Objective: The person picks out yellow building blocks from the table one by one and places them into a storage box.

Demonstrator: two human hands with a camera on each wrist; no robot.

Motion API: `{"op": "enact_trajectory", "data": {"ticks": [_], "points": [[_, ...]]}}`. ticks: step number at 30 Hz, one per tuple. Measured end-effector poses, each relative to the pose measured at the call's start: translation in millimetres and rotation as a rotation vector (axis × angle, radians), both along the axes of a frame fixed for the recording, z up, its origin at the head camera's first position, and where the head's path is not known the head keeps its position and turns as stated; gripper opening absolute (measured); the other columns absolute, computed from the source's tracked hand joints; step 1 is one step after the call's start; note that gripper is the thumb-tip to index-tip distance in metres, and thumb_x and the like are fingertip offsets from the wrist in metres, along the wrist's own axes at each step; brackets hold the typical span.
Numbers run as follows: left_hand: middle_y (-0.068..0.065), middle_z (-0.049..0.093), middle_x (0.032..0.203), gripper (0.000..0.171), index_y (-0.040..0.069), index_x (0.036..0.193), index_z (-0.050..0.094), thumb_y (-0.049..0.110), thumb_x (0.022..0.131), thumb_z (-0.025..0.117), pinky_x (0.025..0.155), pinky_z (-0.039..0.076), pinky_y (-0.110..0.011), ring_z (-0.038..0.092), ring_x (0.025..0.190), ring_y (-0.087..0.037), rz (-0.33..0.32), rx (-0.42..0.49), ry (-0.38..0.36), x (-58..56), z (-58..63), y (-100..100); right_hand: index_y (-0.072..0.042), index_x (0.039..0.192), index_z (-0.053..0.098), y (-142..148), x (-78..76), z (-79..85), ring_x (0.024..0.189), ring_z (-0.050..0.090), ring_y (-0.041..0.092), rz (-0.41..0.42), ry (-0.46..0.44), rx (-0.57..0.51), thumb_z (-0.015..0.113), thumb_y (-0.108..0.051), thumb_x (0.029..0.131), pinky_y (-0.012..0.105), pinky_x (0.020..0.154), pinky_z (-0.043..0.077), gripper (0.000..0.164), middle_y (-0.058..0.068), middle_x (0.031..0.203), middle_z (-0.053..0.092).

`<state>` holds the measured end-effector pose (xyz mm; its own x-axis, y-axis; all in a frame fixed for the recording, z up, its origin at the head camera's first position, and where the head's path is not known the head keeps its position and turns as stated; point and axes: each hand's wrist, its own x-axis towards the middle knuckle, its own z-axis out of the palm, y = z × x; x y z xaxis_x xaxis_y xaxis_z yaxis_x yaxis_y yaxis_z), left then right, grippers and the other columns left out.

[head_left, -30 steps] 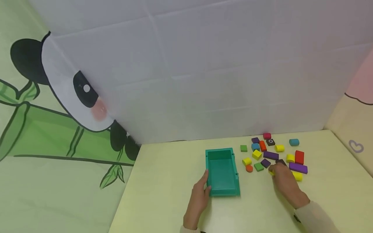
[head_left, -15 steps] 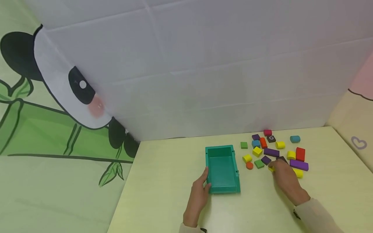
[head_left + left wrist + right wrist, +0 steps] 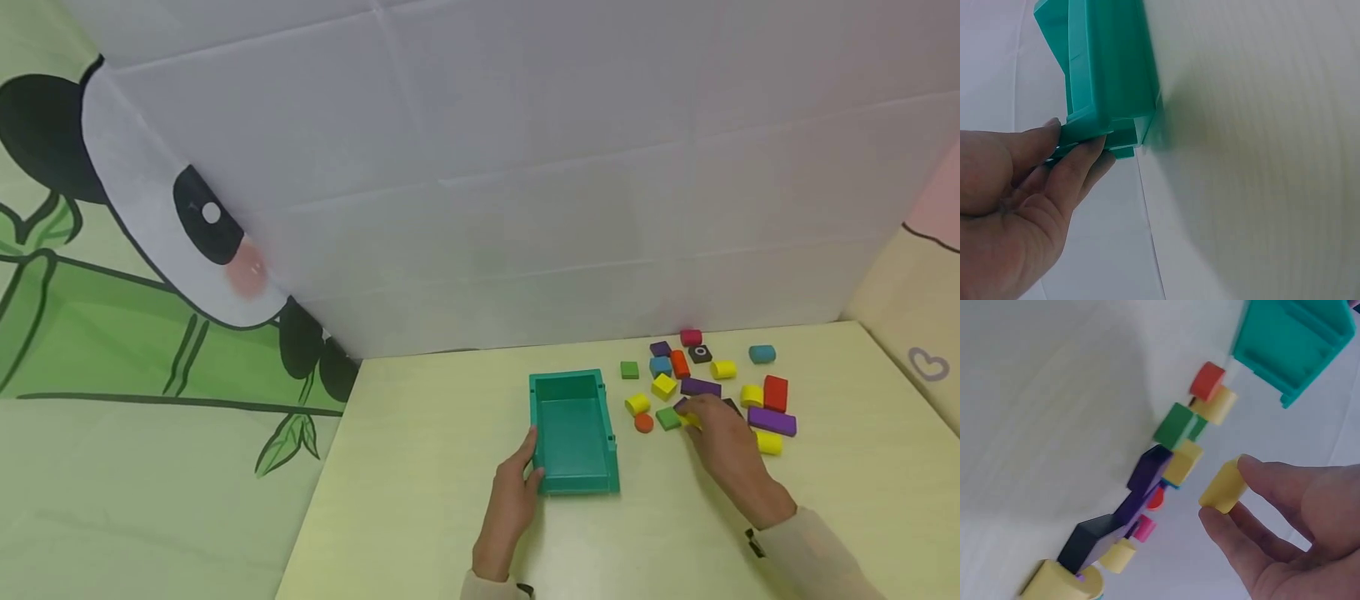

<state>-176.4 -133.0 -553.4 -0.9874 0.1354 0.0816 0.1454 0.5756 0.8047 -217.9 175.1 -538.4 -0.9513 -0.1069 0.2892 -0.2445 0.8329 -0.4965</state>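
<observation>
We see a pale table [image 3: 405, 467] backed by cloth [image 3: 487, 167], a cartoon panda [image 3: 142, 192] printed past its left edge and a white-ringed black block [image 3: 701, 357] near its far edge. The left hand [image 3: 514, 487] grips a teal box [image 3: 573, 442], its long axis toward that edge; over the table's right half, the right hand [image 3: 726, 450] pinches a yellow block [image 3: 1224, 487] end to end.

No readable lettering or numbers; white ring [image 3: 702, 351] on black block [image 3: 701, 358], purple heart [image 3: 928, 364] on beige backdrop [image 3: 900, 292].
</observation>
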Motion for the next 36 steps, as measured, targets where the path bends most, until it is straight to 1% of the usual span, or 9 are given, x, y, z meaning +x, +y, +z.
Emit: {"op": "enact_trajectory", "data": {"ticks": [3, 7, 11, 15, 24, 33, 36], "points": [[-0.002, 0.029, 0.144, 0.063, 0.018, 0.143, 0.025, 0.002, 0.089, 0.054, 0.103, 0.033, -0.040, 0.028, 0.125, -0.014, 0.003, 0.002, -0.004, -0.2, 0.3, 0.2, -0.003, 0.100, 0.065, -5.8, -0.2, 6.1, 0.098, 0.051, 0.035, 0.012, -0.004, -0.017, 0.071, 0.005, 0.071, 0.056, 0.082, 0.048, 0.030, 0.015, 0.101, 0.058], [0.000, 0.029, 0.144, 0.063, 0.018, 0.143, 0.025, 0.003, 0.089, 0.054, 0.103, 0.033, -0.040, 0.029, 0.125, -0.014, 0.004, 0.006, -0.014, -0.6, 0.8, 0.4, -0.005, 0.100, 0.065, -13.8, 0.4, 13.1, 0.101, 0.050, 0.035, 0.016, -0.032, -0.042, 0.070, 0.005, 0.073, 0.057, 0.084, 0.047, 0.029, 0.015, 0.105, 0.056], [0.001, 0.028, 0.144, 0.064, 0.019, 0.143, 0.024, 0.002, 0.089, 0.055, 0.103, 0.033, -0.039, 0.028, 0.125, -0.012, 0.009, 0.008, -0.026, -1.1, 0.7, 0.5, -0.006, 0.101, 0.065, -21.2, 0.3, 18.0, 0.104, 0.049, 0.036, 0.014, -0.054, -0.048, 0.069, 0.004, 0.075, 0.058, 0.085, 0.046, 0.028, 0.016, 0.108, 0.056], [0.000, 0.029, 0.143, 0.065, 0.019, 0.143, 0.024, 0.001, 0.089, 0.055, 0.103, 0.033, -0.040, 0.029, 0.124, -0.013, 0.012, 0.003, -0.021, -1.1, 0.0, 0.0, -0.008, 0.103, 0.065, -28.2, 0.8, 21.4, 0.105, 0.048, 0.036, 0.017, -0.063, -0.066, 0.069, 0.003, 0.076, 0.058, 0.085, 0.046, 0.029, 0.015, 0.109, 0.056], [-0.003, 0.031, 0.143, 0.065, 0.021, 0.142, 0.025, 0.001, 0.088, 0.055, 0.102, 0.034, -0.042, 0.031, 0.124, -0.016, 0.018, 0.019, -0.024, -1.0, -1.3, 0.4, -0.009, 0.104, 0.065, -47.5, 2.8, 25.9, 0.106, 0.049, 0.034, 0.050, -0.052, -0.083, 0.070, -0.003, 0.078, 0.055, 0.085, 0.047, 0.028, 0.014, 0.112, 0.057], [-0.005, 0.032, 0.142, 0.064, 0.018, 0.142, 0.026, 0.000, 0.088, 0.055, 0.101, 0.034, -0.043, 0.031, 0.124, -0.017, 0.015, 0.035, -0.008, -1.3, -1.0, 1.6, -0.013, 0.106, 0.066, -69.8, 5.7, 32.8, 0.105, 0.051, 0.029, 0.109, 0.006, -0.097, 0.070, -0.003, 0.077, 0.044, 0.080, 0.053, 0.031, 0.009, 0.112, 0.057], [-0.004, 0.032, 0.143, 0.064, 0.019, 0.142, 0.026, 0.000, 0.088, 0.055, 0.101, 0.034, -0.042, 0.031, 0.124, -0.017, 0.021, 0.033, -0.016, -1.8, -1.1, 1.7, -0.014, 0.105, 0.065, -77.0, 6.0, 34.1, 0.106, 0.051, 0.027, 0.129, 0.016, -0.109, 0.070, -0.003, 0.078, 0.043, 0.080, 0.053, 0.030, 0.008, 0.113, 0.057]]}}
